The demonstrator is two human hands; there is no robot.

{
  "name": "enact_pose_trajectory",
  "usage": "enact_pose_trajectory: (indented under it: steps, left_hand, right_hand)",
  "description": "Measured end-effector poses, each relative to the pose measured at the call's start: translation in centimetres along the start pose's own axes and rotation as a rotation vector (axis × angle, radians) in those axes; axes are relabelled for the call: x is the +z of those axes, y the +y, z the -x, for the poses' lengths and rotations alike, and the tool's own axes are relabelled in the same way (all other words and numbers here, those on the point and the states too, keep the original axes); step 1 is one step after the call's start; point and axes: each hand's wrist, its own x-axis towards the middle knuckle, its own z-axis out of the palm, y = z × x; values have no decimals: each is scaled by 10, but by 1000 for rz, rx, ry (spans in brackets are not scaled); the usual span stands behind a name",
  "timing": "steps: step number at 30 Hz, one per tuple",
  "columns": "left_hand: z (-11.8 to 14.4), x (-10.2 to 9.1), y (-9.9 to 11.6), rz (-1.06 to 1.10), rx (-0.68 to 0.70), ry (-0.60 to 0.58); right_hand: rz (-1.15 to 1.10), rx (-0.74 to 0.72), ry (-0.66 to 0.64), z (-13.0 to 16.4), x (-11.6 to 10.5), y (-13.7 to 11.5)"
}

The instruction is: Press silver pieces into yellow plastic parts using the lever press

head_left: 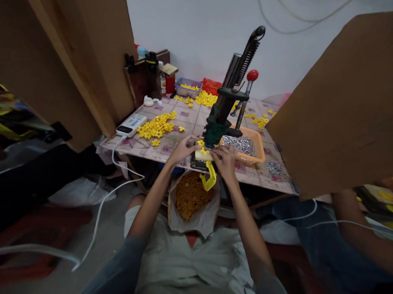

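While both hands meet at the foot of the green press (215, 129), the step in hand looks to be seating a small yellow piece (203, 146) beneath its head. That piece sits over a pale block (203, 156) at the near edge of the tabletop (193, 122). The left hand (182, 149) reaches in from the left with its fingers curved and fingertips beside the piece; whether they grip it, I cannot tell. The right hand (225, 160) comes from the right, fingertips drawn together close to the press head, though whether they pinch anything is too small to make out.

To the right stands an orange tray (259, 146) of metal bits (239, 145); to the left lies a heap of yellow pieces (156, 127). A yellow chute (210, 180) hangs toward an open bag (211, 215) of more pieces on the near side.

The next move, I judge, calls for lining the piece up squarely and keeping the fingertips out from under the press head.
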Motion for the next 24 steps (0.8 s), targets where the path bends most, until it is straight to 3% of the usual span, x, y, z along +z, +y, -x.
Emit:
enact_pose_trajectory:
  steps: [3,11,21,23,24]
  left_hand:
    - [1,1,5,-4,-18,-68]
    - [4,1,10,-27,34,-179]
    - [6,2,2,19,57,-179]
    - [4,3,0,44,65,-171]
    - [4,3,-1,54,64,-164]
  right_hand:
    - [-58,-12,-8,6,0,-2]
    - [-105,-120,-95,6,-28,-11]
    - [-49,-200,-287,7,-26,-24]
    - [-27,-161,-181,4,-33,-27]
    - [-12,-115,-56,-3,-39,-27]
